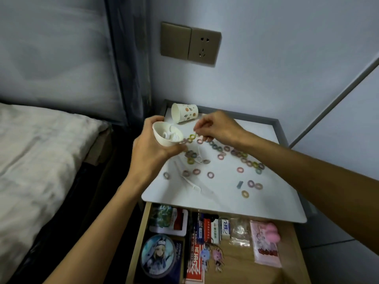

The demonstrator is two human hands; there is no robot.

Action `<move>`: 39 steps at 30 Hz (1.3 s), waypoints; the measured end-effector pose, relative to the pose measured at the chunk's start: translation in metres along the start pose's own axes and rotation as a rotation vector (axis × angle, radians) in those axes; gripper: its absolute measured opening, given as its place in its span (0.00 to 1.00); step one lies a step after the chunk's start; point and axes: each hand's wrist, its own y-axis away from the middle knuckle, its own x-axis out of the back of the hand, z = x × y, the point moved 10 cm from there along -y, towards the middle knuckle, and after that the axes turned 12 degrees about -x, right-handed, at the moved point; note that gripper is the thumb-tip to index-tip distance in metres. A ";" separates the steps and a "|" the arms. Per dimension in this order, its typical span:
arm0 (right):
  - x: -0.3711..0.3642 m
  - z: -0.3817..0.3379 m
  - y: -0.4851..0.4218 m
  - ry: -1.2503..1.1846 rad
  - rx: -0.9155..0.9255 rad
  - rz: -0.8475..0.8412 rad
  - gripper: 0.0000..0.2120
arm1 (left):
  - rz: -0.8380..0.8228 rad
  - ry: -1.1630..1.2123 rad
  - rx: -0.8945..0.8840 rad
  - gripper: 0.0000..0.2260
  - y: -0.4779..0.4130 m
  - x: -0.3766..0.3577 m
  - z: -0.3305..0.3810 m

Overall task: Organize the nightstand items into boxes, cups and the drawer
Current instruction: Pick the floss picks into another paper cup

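My left hand (150, 144) grips a white paper cup (166, 134), tilted, with white floss picks inside, above the nightstand's left rear corner. My right hand (215, 126) pinches a small green hair ring (192, 137) just right of the cup's rim. Several pastel hair rings (233, 154) lie scattered over the white nightstand top (272, 197). White floss picks (191, 182) lie among them. A second paper cup (184, 112) with a floral print lies on its side at the back.
The wooden drawer (295, 242) below is pulled open, holding small boxes, keychains, a round badge, a plastic bag and pink items. A bed (41, 160) stands to the left. A wall socket (190, 44) is above the nightstand. A small blue-grey piece (239, 184) lies on the top.
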 end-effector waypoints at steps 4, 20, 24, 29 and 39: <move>-0.026 0.071 -0.028 0.318 -0.273 0.054 0.11 | 0.133 0.003 0.027 0.33 -0.008 0.031 -0.007; -0.059 0.090 -0.039 0.384 -0.298 0.104 0.11 | 0.099 0.015 0.030 0.34 -0.010 0.027 -0.011; -0.077 0.080 -0.030 0.399 -0.192 0.071 0.12 | 0.076 0.015 0.029 0.34 -0.009 0.023 -0.009; -0.080 0.072 -0.030 0.425 -0.141 0.147 0.09 | 0.070 0.020 0.045 0.34 -0.007 0.020 -0.005; -0.089 0.053 -0.010 0.815 0.101 0.231 0.14 | 0.061 0.053 0.082 0.35 -0.007 0.019 -0.007</move>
